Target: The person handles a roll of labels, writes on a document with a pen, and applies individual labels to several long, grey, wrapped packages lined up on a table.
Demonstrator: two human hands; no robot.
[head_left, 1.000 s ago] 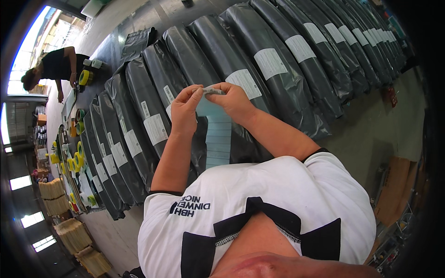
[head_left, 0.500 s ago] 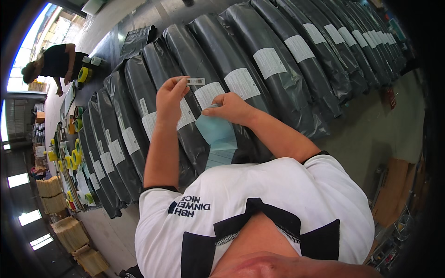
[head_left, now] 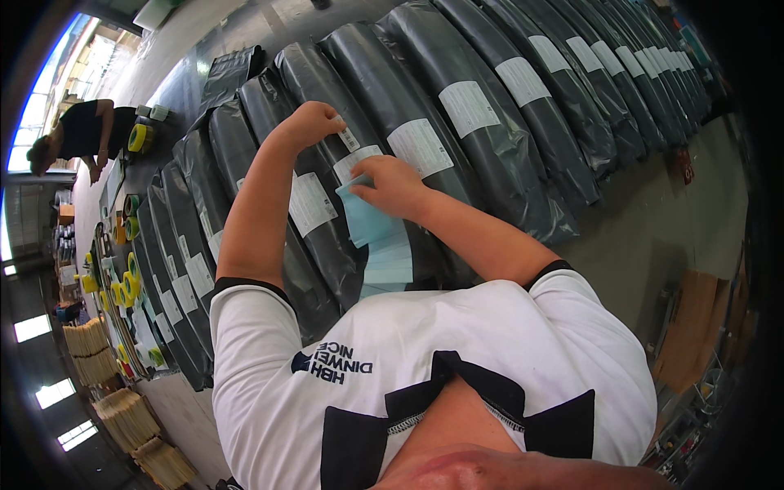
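A small white barcode label [head_left: 349, 140] lies at or just above the surface of a dark grey plastic-wrapped package [head_left: 327, 77]. The fingers of my left hand [head_left: 310, 124] are closed at its upper end. Just below it is a larger white printed label [head_left: 353, 163] on the package, partly covered by my right hand [head_left: 390, 186]. That hand pinches the top of a light blue paper strip [head_left: 377, 233], which hangs in folds toward my chest. Whether the barcode label is fully touching the film cannot be made out.
Similar dark packages [head_left: 490, 155] stand side by side in a long row, most with white labels. Yellow and green tape rolls [head_left: 131, 282] sit at the left. Beyond them a person in dark clothes [head_left: 82, 131] stands. Cardboard [head_left: 694, 327] leans at the lower right.
My left hand has moved up and forward, and the barcode label has turned from level to steeply slanted against the package. My right hand has shifted slightly left with the blue strip.
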